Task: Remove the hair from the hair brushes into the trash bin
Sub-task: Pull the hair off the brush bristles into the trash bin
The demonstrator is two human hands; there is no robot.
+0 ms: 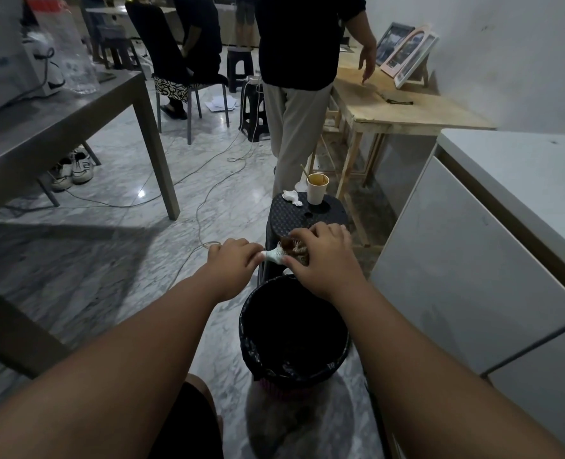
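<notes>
A pale mint hair brush (276, 256) is held between both hands, just above the far rim of the trash bin (253, 339). My left hand (233, 260) grips its handle. My right hand (321, 256) covers the bristled head, fingers closed on a brown clump of hair (293, 249) tangled in the bristles. The bin stands on the floor below, lined with a black bag, its inside dark.
A black plastic stool (294, 212) behind the bin carries a paper cup (317, 189) and a crumpled tissue (291, 197). A person (296, 104) stands just beyond it. A grey table (59, 124) is at left, a white cabinet (473, 260) at right, cables (205, 200) cross the floor.
</notes>
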